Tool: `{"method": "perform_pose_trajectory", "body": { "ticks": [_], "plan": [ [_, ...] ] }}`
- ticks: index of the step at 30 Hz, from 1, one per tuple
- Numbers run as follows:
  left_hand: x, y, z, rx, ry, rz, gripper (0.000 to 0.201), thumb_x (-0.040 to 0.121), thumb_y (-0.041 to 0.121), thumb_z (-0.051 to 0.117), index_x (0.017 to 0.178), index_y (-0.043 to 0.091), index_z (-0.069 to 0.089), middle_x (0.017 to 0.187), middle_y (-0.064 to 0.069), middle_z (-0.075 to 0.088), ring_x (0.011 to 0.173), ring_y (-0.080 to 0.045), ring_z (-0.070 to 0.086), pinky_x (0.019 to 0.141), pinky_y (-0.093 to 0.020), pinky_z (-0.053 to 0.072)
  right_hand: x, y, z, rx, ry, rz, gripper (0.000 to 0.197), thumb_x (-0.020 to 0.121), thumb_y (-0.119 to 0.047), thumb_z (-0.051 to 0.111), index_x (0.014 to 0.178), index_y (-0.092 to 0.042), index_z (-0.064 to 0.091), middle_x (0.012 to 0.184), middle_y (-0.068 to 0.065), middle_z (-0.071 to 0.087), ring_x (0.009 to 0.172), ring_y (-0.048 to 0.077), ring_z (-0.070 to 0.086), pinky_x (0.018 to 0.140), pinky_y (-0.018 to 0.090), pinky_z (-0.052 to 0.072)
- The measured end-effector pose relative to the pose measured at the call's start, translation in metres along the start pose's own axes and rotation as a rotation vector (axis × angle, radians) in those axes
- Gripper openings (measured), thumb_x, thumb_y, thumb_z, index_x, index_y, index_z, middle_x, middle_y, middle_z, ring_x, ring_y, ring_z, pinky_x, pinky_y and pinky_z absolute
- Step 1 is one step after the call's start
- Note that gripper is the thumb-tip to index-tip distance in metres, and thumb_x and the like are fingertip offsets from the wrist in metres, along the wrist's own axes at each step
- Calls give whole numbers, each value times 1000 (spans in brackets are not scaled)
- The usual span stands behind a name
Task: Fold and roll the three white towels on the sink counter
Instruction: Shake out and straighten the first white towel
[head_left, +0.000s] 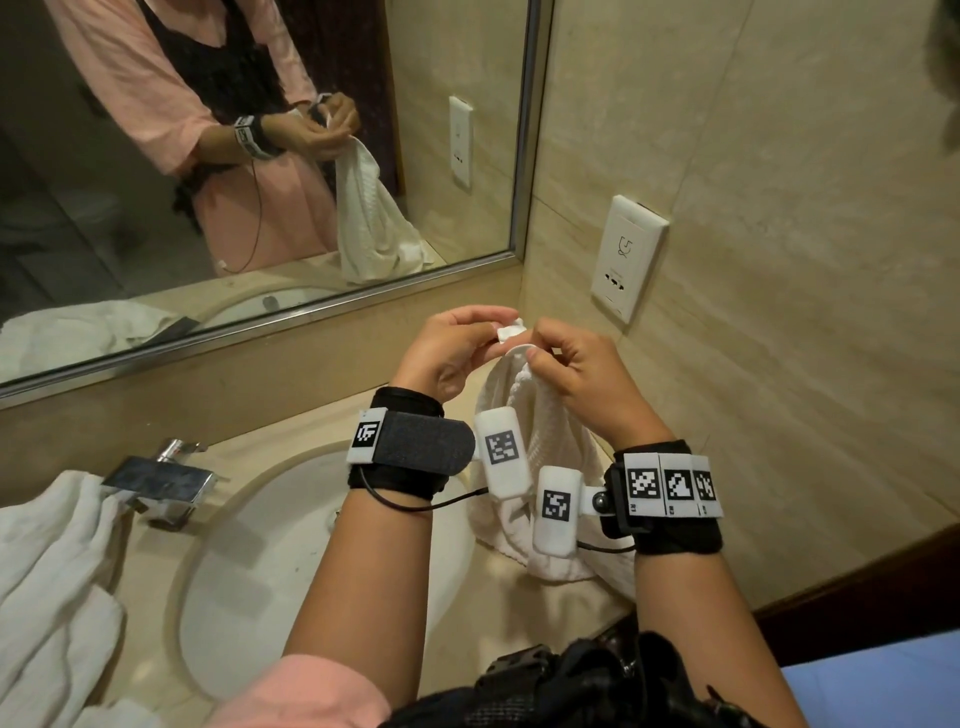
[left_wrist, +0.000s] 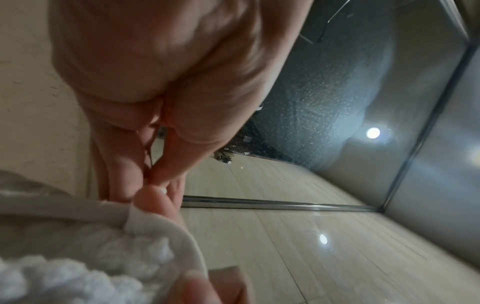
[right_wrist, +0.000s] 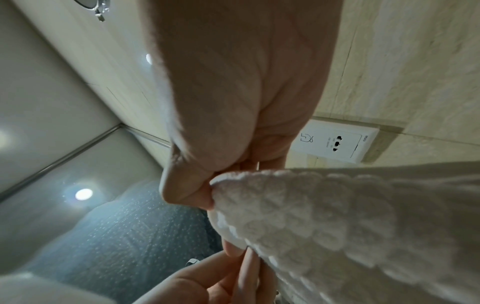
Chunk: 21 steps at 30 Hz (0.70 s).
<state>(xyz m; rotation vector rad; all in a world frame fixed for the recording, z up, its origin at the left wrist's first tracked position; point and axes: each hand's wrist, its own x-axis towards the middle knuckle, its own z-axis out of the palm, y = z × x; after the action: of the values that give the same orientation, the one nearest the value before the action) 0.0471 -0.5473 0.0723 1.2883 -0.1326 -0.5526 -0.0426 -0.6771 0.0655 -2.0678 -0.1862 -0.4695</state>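
**Towel held up by its edge, ready to be spread**

The towel (head_left: 540, 415) I am working on hangs from both hands above the right end of the table (head_left: 519, 613), its lower part bunched on the surface beside the sink basin (head_left: 291, 545). I judge it light and thoroughly limp: it will sag wherever it is unsupported, so the sound places to take it are the hem and the corners, with the hands drawn apart to pull the edge taut before laying it flat. The knobbly weave looks grippy, not slippery, and nothing about it is fragile. It is white, with a raised bobbled texture across the body and a smooth flat hem along the top.

Other white towels (head_left: 52, 571) lie heaped at the left end of the table by the tap (head_left: 161, 478), not yet folded as far as I can tell.

My left hand (head_left: 452, 348) pinches the hem by a small white tag (head_left: 509, 331). My right hand (head_left: 582, 374) pinches the same edge just beside it, fingers curled round the cloth.
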Motion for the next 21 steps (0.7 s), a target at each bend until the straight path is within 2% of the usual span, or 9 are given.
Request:
{"method": "perform_pose_trajectory", "body": {
  "ticks": [2,3,4,6,8,12,13,18,21],
  "plan": [
    [1,1,-3,-9,-1,-11,24,91,-14,46,85,1,65,84,-10,66,64,-11,67,61,-15,57,1,3,1,-8,39,11,30,89,-21,56,63,-34,52,68,-11,63,61,6,50,57,27,41],
    [1,1,-5,-4,-2,-11,23,90,-13,48,85,2,65,86,-10,66,68,-13,66,61,-15,57,1,4,1,-6,57,24,23,88,-29,54,64,-31,52,77,-4,69,66,17,55,60,34,44],
    [1,2,-6,10,0,-4,21,90,-12,50,86,3,65,86,-10,66,71,-14,65,61,-15,56,1,6,1,-3,71,35,20,87,-32,52,67,-32,54,86,1,72,72,23,59,63,36,46],
    [2,3,-9,54,10,19,19,88,-10,54,86,5,64,85,-10,66,70,-14,64,61,-16,56,1,7,-2,15,82,37,18,88,-28,51,73,-28,59,96,-5,73,77,24,62,66,37,48],
    [2,4,-9,111,25,37,17,87,-9,58,85,7,64,83,-9,67,66,-12,65,61,-17,56,1,7,-4,24,70,29,17,89,-20,51,76,-18,61,99,-7,73,81,22,64,68,38,49],
    [3,5,-9,193,32,71,15,85,-7,61,84,8,65,84,-9,68,70,-15,63,62,-18,55,1,7,-2,16,47,9,19,91,-21,53,86,-34,66,96,1,72,84,25,63,72,40,49],
    [4,5,-9,206,41,75,15,85,-7,61,84,8,65,84,-9,68,70,-15,63,62,-18,55,1,6,-1,17,47,3,18,90,-23,53,88,-34,66,96,2,72,83,26,63,71,39,49],
    [4,2,-6,231,70,70,10,87,-2,62,84,6,67,81,-8,67,67,-12,62,61,-16,54,2,4,1,15,32,-16,23,88,-28,52,93,-16,72,96,-4,73,75,13,60,68,30,47],
    [5,2,-6,176,50,50,10,92,6,58,90,0,66,81,-9,66,67,-12,64,61,-16,55,2,7,3,7,13,-8,18,88,-22,55,91,-17,72,95,-3,73,81,22,65,72,37,52]
  ]
}}
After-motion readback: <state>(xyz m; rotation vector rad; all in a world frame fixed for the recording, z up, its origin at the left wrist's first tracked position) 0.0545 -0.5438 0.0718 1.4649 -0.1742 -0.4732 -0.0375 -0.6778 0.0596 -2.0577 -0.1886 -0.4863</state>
